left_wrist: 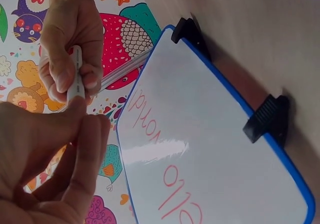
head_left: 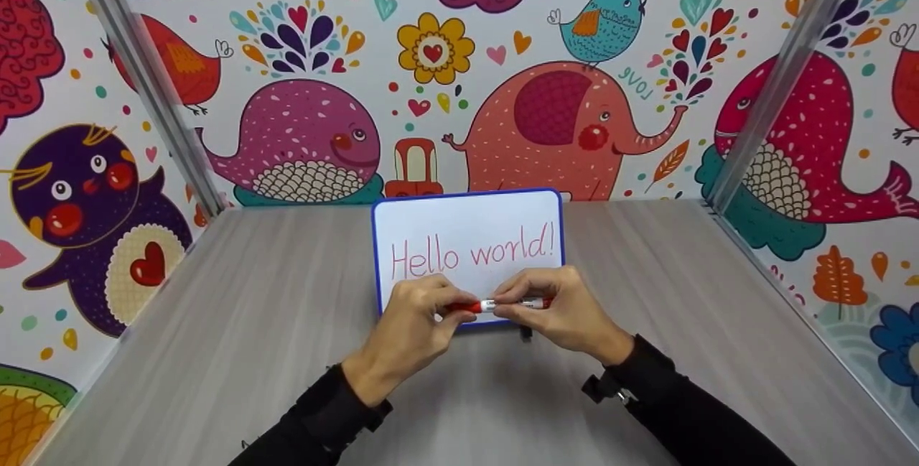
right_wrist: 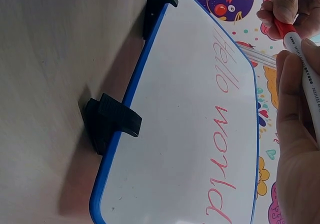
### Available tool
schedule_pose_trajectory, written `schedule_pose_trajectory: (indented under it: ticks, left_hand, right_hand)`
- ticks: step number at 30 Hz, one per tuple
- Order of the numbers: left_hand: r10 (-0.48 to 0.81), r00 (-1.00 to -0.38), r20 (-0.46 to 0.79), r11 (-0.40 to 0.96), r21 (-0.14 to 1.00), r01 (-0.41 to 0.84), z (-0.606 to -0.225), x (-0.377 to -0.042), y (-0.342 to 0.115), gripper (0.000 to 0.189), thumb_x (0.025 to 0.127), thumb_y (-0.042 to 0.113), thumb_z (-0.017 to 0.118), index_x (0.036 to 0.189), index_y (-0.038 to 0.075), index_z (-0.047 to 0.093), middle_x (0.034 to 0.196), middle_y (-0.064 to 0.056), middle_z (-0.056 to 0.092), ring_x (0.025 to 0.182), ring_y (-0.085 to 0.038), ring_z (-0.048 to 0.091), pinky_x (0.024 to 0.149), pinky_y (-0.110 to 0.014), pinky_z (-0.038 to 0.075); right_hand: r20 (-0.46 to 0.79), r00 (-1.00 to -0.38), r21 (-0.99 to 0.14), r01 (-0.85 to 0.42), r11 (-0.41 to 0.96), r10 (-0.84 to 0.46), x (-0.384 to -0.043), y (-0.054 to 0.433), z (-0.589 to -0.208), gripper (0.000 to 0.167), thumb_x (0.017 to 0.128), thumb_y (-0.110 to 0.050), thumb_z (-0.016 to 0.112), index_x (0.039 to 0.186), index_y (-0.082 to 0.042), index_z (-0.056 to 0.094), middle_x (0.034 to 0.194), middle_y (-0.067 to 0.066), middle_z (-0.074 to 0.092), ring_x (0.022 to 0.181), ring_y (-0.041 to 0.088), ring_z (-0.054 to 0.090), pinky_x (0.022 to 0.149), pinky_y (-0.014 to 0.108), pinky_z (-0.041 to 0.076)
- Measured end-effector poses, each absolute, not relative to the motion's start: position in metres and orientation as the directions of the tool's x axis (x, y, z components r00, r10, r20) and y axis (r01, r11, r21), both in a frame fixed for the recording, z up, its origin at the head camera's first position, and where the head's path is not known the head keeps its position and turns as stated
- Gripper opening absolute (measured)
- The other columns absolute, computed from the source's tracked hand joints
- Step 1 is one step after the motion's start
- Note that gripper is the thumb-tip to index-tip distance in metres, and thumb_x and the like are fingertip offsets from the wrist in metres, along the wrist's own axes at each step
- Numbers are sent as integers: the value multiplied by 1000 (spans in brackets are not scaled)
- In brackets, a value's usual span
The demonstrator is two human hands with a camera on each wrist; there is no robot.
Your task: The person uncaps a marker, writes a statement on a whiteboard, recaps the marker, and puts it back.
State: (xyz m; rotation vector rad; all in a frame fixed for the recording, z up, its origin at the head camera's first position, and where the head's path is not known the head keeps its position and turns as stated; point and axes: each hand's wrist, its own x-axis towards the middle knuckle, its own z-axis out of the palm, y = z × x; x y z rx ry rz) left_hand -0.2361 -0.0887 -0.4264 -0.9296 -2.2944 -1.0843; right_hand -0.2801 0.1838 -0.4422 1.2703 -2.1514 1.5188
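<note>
Both hands meet on a whiteboard marker with a white body (right_wrist: 310, 82) and a red cap (head_left: 468, 306). My left hand (head_left: 411, 322) pinches the cap end between thumb and fingers. Around the body curl the fingers and thumb of my right hand (head_left: 571, 308), covering part of it. In the right wrist view the cap sits against the front of the body. Behind the hands a small whiteboard (head_left: 467, 218) with a blue frame leans upright, bearing "Hello world!" in red handwriting. In the head view the hands overlap its lower part.
Black clips (left_wrist: 267, 119) at the whiteboard's lower edge prop it on the grey wood-grain table (head_left: 287, 286). Walls with colourful cartoon animals stand behind and on both sides, joined by metal corner posts (head_left: 779, 92). Black wrist straps (head_left: 610, 383) sit on both forearms.
</note>
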Motion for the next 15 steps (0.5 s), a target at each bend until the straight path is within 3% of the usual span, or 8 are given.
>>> schedule_pose_trajectory:
  ticks: [15]
  left_hand:
    - [368,-692,622,477,512,714,-432,-234,-84,18,95,-10,90,109,2,92,92,-7,84,86,-16,81,78,-28,71]
  right_hand:
    - [607,-603,-676,-734,62,-518,-280,181,-446,13,99,0,92,110,-7,91,107,14,91,99,26,89,87,33,75]
